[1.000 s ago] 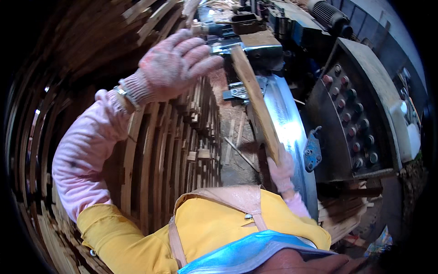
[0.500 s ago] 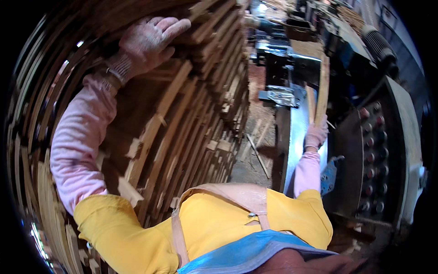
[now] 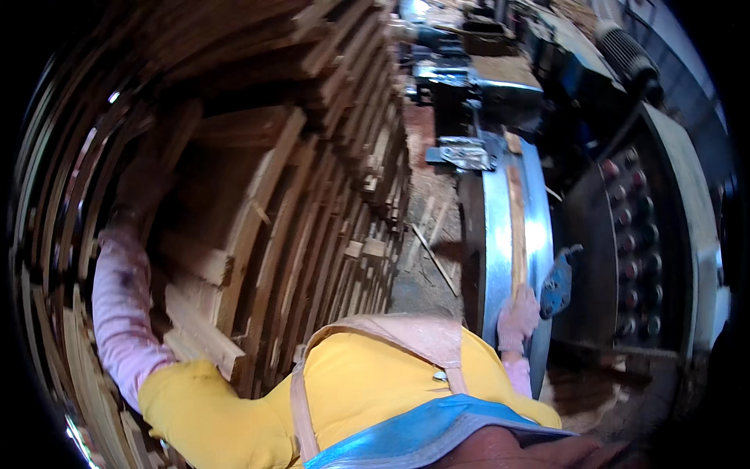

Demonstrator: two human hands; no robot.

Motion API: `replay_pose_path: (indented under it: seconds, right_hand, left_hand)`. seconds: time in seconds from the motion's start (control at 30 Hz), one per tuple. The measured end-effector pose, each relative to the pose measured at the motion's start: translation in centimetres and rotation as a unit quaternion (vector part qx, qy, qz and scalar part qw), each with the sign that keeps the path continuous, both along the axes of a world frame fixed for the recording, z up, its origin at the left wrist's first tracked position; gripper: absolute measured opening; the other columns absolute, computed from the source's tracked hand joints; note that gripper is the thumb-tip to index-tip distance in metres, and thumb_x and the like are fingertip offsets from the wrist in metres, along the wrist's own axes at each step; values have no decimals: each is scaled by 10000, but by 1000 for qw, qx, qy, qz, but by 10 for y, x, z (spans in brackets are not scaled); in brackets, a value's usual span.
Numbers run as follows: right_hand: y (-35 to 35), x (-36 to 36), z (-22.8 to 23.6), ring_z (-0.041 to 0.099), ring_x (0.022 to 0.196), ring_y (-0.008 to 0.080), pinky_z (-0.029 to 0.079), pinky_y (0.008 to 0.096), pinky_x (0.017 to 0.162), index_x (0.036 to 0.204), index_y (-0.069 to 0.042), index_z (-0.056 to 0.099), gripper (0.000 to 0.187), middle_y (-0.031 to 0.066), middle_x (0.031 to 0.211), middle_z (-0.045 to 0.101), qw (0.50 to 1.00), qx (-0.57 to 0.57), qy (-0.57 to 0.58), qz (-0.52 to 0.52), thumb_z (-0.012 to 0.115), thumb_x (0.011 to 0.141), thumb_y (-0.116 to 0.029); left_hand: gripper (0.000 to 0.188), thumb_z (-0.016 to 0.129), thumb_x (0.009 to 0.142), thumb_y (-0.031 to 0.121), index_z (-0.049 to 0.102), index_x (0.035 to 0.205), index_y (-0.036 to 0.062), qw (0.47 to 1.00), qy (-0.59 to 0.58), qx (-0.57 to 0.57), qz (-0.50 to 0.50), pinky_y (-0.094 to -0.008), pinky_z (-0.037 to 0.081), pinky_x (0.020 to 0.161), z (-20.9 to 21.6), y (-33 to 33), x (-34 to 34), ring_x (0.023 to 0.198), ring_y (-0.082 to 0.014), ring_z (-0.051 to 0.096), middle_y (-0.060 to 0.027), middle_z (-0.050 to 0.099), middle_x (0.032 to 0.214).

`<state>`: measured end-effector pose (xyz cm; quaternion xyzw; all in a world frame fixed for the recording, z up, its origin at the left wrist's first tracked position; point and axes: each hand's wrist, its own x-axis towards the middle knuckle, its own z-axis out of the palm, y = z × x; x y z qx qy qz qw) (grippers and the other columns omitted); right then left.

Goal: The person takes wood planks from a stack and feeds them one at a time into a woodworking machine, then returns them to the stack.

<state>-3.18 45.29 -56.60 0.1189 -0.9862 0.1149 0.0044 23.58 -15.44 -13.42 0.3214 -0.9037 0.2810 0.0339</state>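
My right hand [image 3: 519, 316], in a pale glove, is closed round the near end of a narrow wooden strip [image 3: 516, 227]. That strip lies lengthwise on the shiny metal bed [image 3: 494, 234] of a woodworking machine. On the far left, my left hand [image 3: 144, 184] is deep in shadow among stacked boards, beside a slanting board [image 3: 181, 134]. Its fingers are too dark and blurred to make out, so whether it grips that board is hidden.
Tall stacks of wooden boards [image 3: 285, 234] stand on my left. A control panel [image 3: 637, 242] with rows of round buttons is at the right. A blue metal part [image 3: 556, 285] sits by the bed. Loose sticks [image 3: 433, 258] lie on the floor.
My left hand has dropped from above the stack, moving left and down into shadow. My right hand has come nearer to me along the bed, and the wood at the machine has shifted.
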Motion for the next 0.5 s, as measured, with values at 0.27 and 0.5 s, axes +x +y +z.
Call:
replay_pose_path:
  seconds: [0.27,0.5]
  right_hand:
    - [-73,-171,-43,616,987,235,462,415,912,992,-175,682,134,19,977,666,976,26,203,69,675,889,-261]
    - [-152,-253,21,657,1124,414,482,445,1033,1250,-18,672,549,233,1161,708,980,-60,-149,115,674,938,-470]
  left_hand:
    - [792,738,873,280,391,1545,47,994,-101,-29,-23,-530,568,936,1,60,-31,1085,-502,651,-288,626,1312]
    - [511,762,841,190,562,1276,13,966,-55,-16,-254,-428,564,768,-20,183,-161,818,-255,677,-102,651,959]
